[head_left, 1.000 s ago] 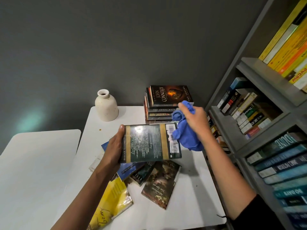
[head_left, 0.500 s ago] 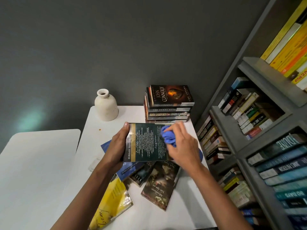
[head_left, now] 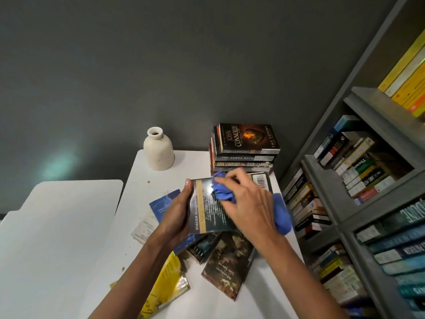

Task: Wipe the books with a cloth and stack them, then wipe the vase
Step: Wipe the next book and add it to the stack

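Bookshelf (head_left: pixel 368 107): grey, along the right side, with paperbacks packed upright and flat on every level in view.

Table (head_left: pixel 190 164): white, set against the dark grey wall and carrying all the task items. A few brown crumbs lie near its left edge.

Second table (head_left: pixel 57 238): white, to the left, apart from the first.

Stack of books (head_left: pixel 243 157): at the far right corner of the table, several volumes lying flat, spines toward the camera. The top book (head_left: pixel 247 137) has a dark cover with an orange image.

Loose books: spread flat near the table's front edge, partly overlapping. They are a brown-covered Tom Sawyer (head_left: pixel 226 268), a yellow book (head_left: pixel 167 286), a blue book (head_left: pixel 164 202) and a dark book (head_left: pixel 202 248). A printed paper slip (head_left: pixel 143 227) lies just beside them on the left.

Vase (head_left: pixel 158 150): cream, upright at the far left corner of the table, well apart from the stack.

Held book (head_left: pixel 207 215): dark cover with gold bands, raised above the loose books, back cover up.

Left hand (head_left: pixel 174 217): grips the held book at its spine edge, thumb on top.

Right hand (head_left: pixel 250 206): fingers (head_left: pixel 230 178) curled around the cloth and pressing it onto the cover.

Cloth (head_left: pixel 222 192): blue, bunched on the cover, its tail showing past the palm at right.
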Demonstrator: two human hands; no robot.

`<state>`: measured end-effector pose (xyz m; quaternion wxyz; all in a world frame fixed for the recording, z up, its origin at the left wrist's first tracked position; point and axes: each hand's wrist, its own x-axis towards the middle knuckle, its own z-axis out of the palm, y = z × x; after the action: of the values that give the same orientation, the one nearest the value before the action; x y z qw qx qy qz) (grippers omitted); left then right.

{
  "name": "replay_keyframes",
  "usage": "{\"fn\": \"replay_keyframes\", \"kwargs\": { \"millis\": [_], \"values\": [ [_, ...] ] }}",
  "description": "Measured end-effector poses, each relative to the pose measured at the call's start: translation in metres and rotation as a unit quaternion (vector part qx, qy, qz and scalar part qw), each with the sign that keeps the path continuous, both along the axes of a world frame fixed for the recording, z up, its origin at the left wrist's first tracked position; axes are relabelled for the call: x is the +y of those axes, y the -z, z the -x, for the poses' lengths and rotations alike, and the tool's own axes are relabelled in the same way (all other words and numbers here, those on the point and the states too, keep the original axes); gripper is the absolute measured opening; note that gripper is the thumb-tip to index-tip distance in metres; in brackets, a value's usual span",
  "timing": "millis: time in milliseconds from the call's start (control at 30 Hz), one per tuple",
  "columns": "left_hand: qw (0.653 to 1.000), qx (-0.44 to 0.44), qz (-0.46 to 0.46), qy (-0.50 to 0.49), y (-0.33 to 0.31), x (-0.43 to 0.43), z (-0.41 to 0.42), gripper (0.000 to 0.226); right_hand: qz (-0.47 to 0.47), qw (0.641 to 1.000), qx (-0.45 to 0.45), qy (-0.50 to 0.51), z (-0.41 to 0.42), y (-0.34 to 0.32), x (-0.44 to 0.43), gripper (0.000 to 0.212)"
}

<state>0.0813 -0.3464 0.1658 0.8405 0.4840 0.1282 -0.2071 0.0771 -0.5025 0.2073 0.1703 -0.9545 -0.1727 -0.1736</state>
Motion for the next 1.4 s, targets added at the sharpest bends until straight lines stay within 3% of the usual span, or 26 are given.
{"fn": "replay_keyframes", "kwargs": {
  "millis": [100, 267, 367, 467, 667, 767, 900, 1100, 1233, 1400],
  "values": [
    [1.0, -0.021, -0.012, 0.001, 0.001, 0.001, 0.003, 0.054, 0.004, 0.998, 0.009, -0.054, 0.003, 0.006, 0.001, 0.04],
    [1.0, -0.015, -0.022, 0.008, 0.001, 0.004, 0.003, 0.053, -0.047, 0.998, 0.011, 0.027, -0.007, 0.009, -0.016, 0.041],
    [1.0, -0.015, -0.008, 0.003, -0.002, 0.007, 0.001, 0.053, -0.033, 0.997, -0.004, -0.073, 0.003, 0.012, 0.005, 0.041],
    [1.0, -0.011, -0.01, 0.016, -0.001, 0.016, 0.001, 0.057, 0.018, 0.982, 0.048, -0.182, 0.014, 0.016, -0.002, 0.035],
    [0.998, 0.012, 0.064, 0.016, -0.001, 0.003, 0.006, 0.053, 0.015, 0.998, 0.004, -0.053, -0.012, 0.009, -0.016, 0.041],
    [0.998, -0.007, 0.069, -0.006, -0.001, -0.004, 0.005, 0.047, 0.012, 0.994, 0.003, -0.106, 0.002, 0.016, 0.014, 0.039],
    [0.996, 0.014, 0.084, -0.006, 0.004, 0.002, 0.007, 0.052, 0.006, 0.981, 0.067, -0.181, 0.022, 0.029, 0.002, 0.043],
    [0.996, 0.014, 0.089, 0.001, 0.002, -0.004, 0.005, 0.053, -0.016, 0.998, 0.024, -0.061, -0.002, 0.022, -0.022, 0.045],
    [0.994, 0.011, 0.112, -0.016, 0.005, -0.012, 0.003, 0.05, -0.008, 0.996, 0.004, -0.093, 0.017, 0.026, 0.022, 0.047],
    [0.987, 0.041, 0.154, -0.025, 0.015, -0.004, 0.004, 0.058, -0.055, 0.988, 0.037, -0.139, 0.036, 0.039, 0.009, 0.042]
  ]
}}
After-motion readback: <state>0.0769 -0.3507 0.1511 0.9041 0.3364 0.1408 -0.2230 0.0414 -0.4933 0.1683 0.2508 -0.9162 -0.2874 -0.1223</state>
